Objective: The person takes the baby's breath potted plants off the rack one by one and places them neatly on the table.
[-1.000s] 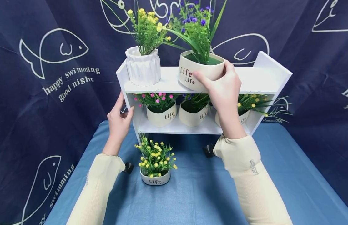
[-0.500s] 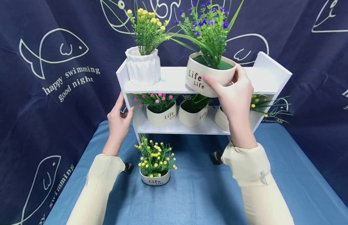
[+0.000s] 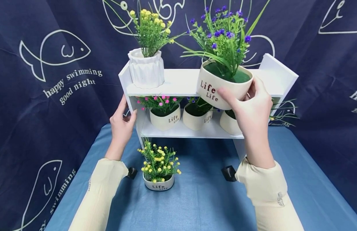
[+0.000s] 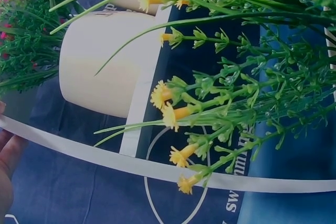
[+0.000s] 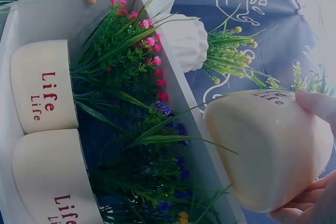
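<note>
My right hand (image 3: 254, 112) grips a cream "Life" pot with artificial purple flowers (image 3: 208, 84), thumb on its front and fingers at its right side. The pot is tilted and held in front of the white two-tier shelf's (image 3: 179, 81) upper board. In the right wrist view, the pot's underside faces the camera. My left hand (image 3: 122, 128) holds the shelf's left side panel, thumb in front and fingers partly hidden behind. A white fluted pot with yellow flowers (image 3: 146, 70) stands at the upper left.
On the lower board stand a pink-flowered pot (image 3: 165, 118), a purple-flowered pot (image 3: 197, 118) and a third pot (image 3: 228, 123), partly hidden by my right arm. A yellow-flowered pot (image 3: 159, 184) sits on the blue cloth (image 3: 190, 199) at the front left.
The purple-flowered pot in my right hand has moved right, down and toward me, away from the upper board. My left hand stays on the side panel.
</note>
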### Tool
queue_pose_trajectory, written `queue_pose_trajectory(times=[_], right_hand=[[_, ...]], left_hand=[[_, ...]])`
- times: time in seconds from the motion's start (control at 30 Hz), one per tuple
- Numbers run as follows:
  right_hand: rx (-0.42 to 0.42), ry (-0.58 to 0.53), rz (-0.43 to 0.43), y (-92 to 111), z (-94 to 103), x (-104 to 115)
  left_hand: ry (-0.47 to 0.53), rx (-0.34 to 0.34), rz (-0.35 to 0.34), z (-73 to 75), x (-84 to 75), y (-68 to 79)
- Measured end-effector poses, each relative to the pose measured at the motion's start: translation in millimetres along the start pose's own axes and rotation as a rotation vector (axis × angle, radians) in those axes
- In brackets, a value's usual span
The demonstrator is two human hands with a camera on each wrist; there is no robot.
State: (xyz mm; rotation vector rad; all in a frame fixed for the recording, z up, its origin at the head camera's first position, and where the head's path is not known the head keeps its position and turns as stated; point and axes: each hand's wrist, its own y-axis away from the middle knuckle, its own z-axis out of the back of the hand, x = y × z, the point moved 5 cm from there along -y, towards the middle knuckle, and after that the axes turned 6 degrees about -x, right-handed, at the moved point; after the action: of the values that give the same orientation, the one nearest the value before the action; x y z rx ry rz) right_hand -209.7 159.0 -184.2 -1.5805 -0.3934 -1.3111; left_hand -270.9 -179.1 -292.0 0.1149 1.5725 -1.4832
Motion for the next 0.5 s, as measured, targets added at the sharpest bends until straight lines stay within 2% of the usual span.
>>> queue_pose_trajectory(times=[0.23, 0.5], right_hand=[[0.016, -0.104, 0.01, 8, 6.7, 1], [0.033, -0.114, 0.017, 15, 13.5, 2]], left_hand=[[-0.019, -0.014, 0.0, -0.3, 0.1, 0.9], [-0.008, -0.002, 0.003, -0.6, -0.1, 1.0]])
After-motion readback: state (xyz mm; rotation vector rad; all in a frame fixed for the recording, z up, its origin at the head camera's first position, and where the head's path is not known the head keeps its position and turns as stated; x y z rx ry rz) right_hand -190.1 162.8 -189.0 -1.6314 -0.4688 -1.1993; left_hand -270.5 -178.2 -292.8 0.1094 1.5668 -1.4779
